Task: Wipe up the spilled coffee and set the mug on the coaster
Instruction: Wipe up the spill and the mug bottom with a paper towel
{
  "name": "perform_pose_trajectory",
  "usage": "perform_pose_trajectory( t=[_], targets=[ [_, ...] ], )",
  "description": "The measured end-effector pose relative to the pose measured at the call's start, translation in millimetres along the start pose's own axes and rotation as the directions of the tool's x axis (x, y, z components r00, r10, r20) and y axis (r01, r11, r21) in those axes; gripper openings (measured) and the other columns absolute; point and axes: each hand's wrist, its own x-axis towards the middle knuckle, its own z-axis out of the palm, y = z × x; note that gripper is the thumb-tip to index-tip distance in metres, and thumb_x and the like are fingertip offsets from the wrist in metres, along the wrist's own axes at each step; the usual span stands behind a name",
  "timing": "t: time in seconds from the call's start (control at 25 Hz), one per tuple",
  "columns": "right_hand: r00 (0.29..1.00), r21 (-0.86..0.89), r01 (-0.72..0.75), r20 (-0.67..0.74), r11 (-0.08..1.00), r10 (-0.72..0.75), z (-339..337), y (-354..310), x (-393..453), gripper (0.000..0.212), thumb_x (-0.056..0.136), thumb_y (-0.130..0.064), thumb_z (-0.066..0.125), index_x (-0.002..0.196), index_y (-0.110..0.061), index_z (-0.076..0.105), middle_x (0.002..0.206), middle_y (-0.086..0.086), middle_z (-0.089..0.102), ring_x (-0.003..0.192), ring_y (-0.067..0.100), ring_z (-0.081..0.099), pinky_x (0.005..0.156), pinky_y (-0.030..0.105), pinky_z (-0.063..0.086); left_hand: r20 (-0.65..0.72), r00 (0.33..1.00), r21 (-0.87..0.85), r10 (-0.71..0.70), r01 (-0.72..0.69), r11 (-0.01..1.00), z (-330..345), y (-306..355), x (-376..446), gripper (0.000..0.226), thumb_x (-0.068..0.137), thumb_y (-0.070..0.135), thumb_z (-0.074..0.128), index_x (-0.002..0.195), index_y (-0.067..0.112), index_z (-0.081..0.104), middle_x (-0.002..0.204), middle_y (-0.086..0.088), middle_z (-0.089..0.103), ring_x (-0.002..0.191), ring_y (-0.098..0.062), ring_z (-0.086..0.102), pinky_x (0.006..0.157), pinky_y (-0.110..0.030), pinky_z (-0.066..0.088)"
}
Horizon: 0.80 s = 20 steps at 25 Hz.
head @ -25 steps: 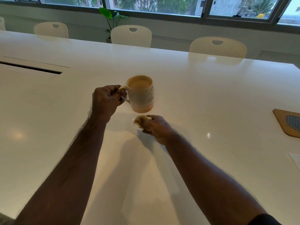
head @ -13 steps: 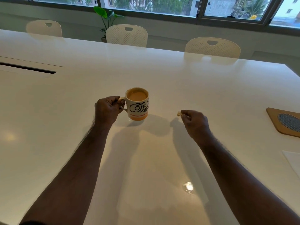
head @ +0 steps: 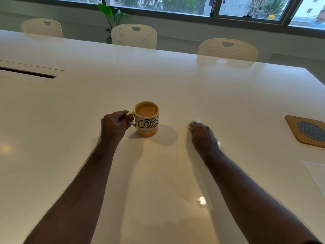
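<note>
A broad white glossy counter (head: 175, 81) fills nearly the whole view, with a dark slot (head: 28, 73) set into it at the far left. Three pale perforated chairs (head: 134, 36) stand along its far edge, and a green plant (head: 110, 13) rises behind them below the windows. At the right edge of the counter lies a wooden coaster (head: 297, 131) with a dark woven round inset, well apart from everything else; a white sheet (head: 316, 175) lies nearer, partly cut off. The mug (head: 147, 120), white with black lettering and an orange band at its base, stands upright on the counter near the middle, full of milky coffee. The left hand (head: 114, 126) has its grip closed round the mug's handle. The right hand (head: 202, 136) rests on the counter between mug and coaster, its grip clenched on a small crumpled wad of tissue (head: 190, 123) that peeks out at the fingertips and touches the surface.
</note>
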Motion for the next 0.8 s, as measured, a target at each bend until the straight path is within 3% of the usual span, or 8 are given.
perform_pose_trajectory(
  t=[0.08,0.2,0.28,0.4,0.48,0.64,0.8],
  targets=[
    [0.997,-0.035,0.061,0.043,0.998,-0.060,0.8,-14.9,-2.6,0.028,0.097,-0.007,0.045,0.108,-0.016,0.069,0.108,0.005,0.071,0.094,0.024,0.069,0.073,0.032,0.057,0.001,1.000,-0.005,-0.001,0.001,1.000,1.1,-0.9,-1.8,0.018,0.088,0.012,0.069,0.104,0.006,0.073,0.084,-0.010,0.074,0.081,-0.026,0.072,0.076,-0.045,0.060],
    [0.978,0.038,0.149,0.141,0.988,-0.153,9.5,-42.3,-15.7,0.029,0.096,-0.010,0.047,0.115,-0.016,0.068,0.117,0.005,0.068,0.104,0.024,0.065,0.086,0.038,0.055,0.001,1.000,-0.002,-0.002,0.002,1.000,1.0,-1.5,-1.4,0.019,0.088,0.012,0.068,0.106,0.005,0.072,0.085,-0.008,0.074,0.082,-0.026,0.073,0.076,-0.045,0.060],
    [0.966,0.096,0.107,0.224,0.990,-0.127,20.7,-61.1,-29.1,0.030,0.096,-0.014,0.045,0.117,-0.018,0.066,0.118,0.006,0.066,0.105,0.027,0.064,0.085,0.040,0.054,0.002,1.000,0.000,-0.011,0.011,1.000,0.0,-2.5,-0.9,0.021,0.088,0.011,0.068,0.108,0.004,0.071,0.087,-0.009,0.074,0.084,-0.026,0.073,0.076,-0.046,0.060],
    [0.948,0.179,0.048,0.301,0.983,-0.101,35.4,-84.2,-47.2,0.031,0.100,-0.030,0.039,0.118,-0.024,0.063,0.118,0.000,0.066,0.102,0.020,0.065,0.084,0.031,0.054,0.004,1.000,-0.011,-0.022,0.022,1.000,-0.6,-3.5,-1.6,0.022,0.088,0.011,0.068,0.109,0.005,0.071,0.090,-0.012,0.074,0.087,-0.026,0.073,0.078,-0.048,0.060],
    [0.931,0.183,0.132,0.315,0.974,-0.186,39.6,-97.4,-61.6,0.033,0.101,-0.030,0.039,0.124,-0.025,0.061,0.125,-0.002,0.064,0.109,0.016,0.064,0.090,0.033,0.055,0.006,1.000,-0.003,-0.019,0.019,1.000,-1.7,-3.6,-2.0,0.023,0.088,0.013,0.069,0.110,0.007,0.070,0.092,-0.012,0.074,0.088,-0.026,0.073,0.078,-0.048,0.059],
    [0.844,0.129,0.396,0.339,0.909,-0.415,36.5,-110.1,-86.9,0.040,0.098,-0.014,0.050,0.137,-0.020,0.052,0.147,-0.003,0.048,0.130,0.017,0.052,0.101,0.041,0.050,0.020,1.000,0.013,0.024,-0.024,1.000,-4.4,-4.0,-3.3,0.020,0.087,0.021,0.070,0.107,0.019,0.071,0.090,-0.006,0.075,0.085,-0.021,0.073,0.076,-0.049,0.060],
    [0.806,0.142,0.472,0.330,0.870,-0.491,16.3,-87.3,-102.2,0.043,0.097,-0.011,0.052,0.139,-0.021,0.051,0.151,-0.004,0.043,0.136,0.014,0.045,0.107,0.037,0.042,0.012,0.998,0.036,0.058,-0.059,0.998,-5.1,-1.5,-6.1,0.017,0.086,0.030,0.071,0.103,0.034,0.071,0.087,-0.002,0.075,0.082,-0.020,0.073,0.076,-0.048,0.060]
  ],
)
